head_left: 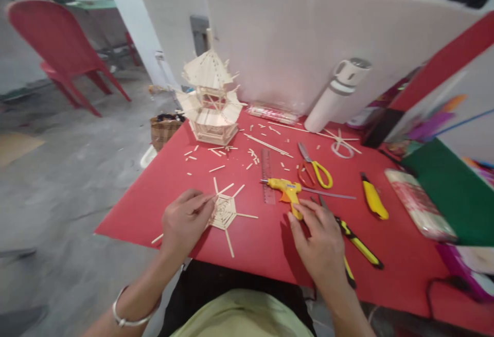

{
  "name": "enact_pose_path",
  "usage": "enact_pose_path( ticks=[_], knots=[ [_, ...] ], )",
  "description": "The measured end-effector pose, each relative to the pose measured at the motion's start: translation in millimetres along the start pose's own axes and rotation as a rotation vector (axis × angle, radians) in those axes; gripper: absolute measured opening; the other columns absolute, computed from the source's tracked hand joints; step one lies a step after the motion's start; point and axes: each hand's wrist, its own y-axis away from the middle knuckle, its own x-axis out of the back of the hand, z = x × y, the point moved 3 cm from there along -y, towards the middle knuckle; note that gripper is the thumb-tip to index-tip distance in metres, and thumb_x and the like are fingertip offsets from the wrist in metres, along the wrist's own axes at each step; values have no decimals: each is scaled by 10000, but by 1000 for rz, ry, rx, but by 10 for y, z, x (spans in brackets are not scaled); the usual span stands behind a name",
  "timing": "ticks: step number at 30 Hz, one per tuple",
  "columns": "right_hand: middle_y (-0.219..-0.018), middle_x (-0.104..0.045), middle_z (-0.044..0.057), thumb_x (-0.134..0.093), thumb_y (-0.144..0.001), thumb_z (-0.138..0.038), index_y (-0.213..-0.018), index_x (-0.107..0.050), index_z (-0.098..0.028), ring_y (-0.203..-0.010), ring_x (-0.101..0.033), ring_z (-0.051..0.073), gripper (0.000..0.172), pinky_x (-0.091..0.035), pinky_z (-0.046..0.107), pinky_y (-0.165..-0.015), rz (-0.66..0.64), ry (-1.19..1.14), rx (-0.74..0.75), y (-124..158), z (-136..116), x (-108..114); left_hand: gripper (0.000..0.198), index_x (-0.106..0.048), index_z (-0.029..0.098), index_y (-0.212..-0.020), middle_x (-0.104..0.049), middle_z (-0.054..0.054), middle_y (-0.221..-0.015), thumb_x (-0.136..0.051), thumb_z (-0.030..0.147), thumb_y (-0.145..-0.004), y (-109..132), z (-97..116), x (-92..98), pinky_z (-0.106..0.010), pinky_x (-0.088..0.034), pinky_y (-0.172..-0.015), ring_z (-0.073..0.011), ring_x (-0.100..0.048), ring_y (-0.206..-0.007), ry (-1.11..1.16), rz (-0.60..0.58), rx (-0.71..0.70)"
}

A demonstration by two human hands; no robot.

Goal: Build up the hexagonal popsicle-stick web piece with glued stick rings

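Nearest us, our pale green shirt [243, 316] meets the edge of the red desk [262, 257]. Left hand [185, 218] pinches a short stick [227, 189] at the upper rim of a web-like stick frame [224, 214], flat on the desk. Right hand [318, 231] has fingers against the grip of the yellow glue gun [287, 187]; we cannot tell if it grasps. Gun's nozzle crosses a clear ruler [265, 162]. Stick pagoda [212, 117] stands behind.
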Motion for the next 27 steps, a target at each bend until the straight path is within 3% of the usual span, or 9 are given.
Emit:
enact_pose_path(
  ticks=[4,8,12,15,18,19,21,24,27],
  knots=[
    [-1202,-628,225,-595,-853,-568,-1274,-597,-134,-1037,-614,356,605,-507,474,-772,-153,377,-254,350,710,267,211,-811,210,-805,-689,-9,-687,-642,337,-801,-229,478,-267,-221,-452,-573,-127,-621,-620,305,-182,75],
    [-1079,-660,227,-598,-771,-709,-1239,-613,-115,-950,-641,370,756,-497,433,-666,-286,445,-411,616,1029,338,221,-811,203,-776,-708,-21,-691,-684,382,-753,-284,928,-465,-238,-460,-582,-149,-612,-637,485,-280,73],
    [-941,-674,171,-633,-753,-631,-1103,-677,-162,-878,-645,340,588,-495,427,-699,-265,267,-535,694,1074,408,231,-810,191,-782,-676,-13,-646,-700,390,-744,-282,1090,-370,-224,-429,-544,-129,-558,-591,568,-279,95],
    [-874,-695,108,-630,-741,-639,-960,-698,-222,-849,-652,302,476,-506,407,-735,-199,-170,-751,749,1046,491,206,-798,179,-726,-629,2,-587,-726,372,-712,-278,1043,-179,-223,-415,-529,-106,-504,-534,584,-236,142],
    [-933,-708,95,-517,-798,-708,-1105,-661,-232,-815,-670,267,584,-531,395,-708,-122,-907,-924,728,767,497,237,-792,163,-724,-537,27,-498,-749,392,-680,-270,933,-28,-221,-370,-484,-80,-422,-466,625,-230,239],
    [-953,-706,107,-435,-827,-727,-1141,-647,-232,-805,-671,263,623,-537,405,-700,-152,-1152,-891,679,584,476,266,-791,155,-733,-503,36,-475,-759,410,-664,-270,895,9,-219,-345,-463,-72,-390,-445,648,-235,282],
    [-998,-691,146,-352,-818,-770,-1145,-648,-213,-821,-669,268,710,-543,430,-719,-338,-1506,-685,537,113,417,326,-780,139,-731,-450,52,-448,-786,444,-616,-278,828,78,-214,-290,-429,-56,-334,-418,697,-247,366],
    [-1048,-665,152,-329,-828,-770,-1143,-631,-215,-838,-654,251,706,-545,425,-733,-604,-1697,-369,320,-587,295,388,-758,128,-718,-438,56,-462,-823,473,-553,-320,736,227,-202,-224,-406,-42,-303,-413,731,-245,438],
    [-991,-665,119,-426,-883,-644,-1108,-634,-213,-821,-645,224,530,-546,381,-721,-719,-1658,-237,116,-1049,155,392,-744,125,-710,-441,56,-492,-837,470,-548,-385,614,436,-194,-191,-403,-31,-299,-413,725,-233,446]
  ],
)
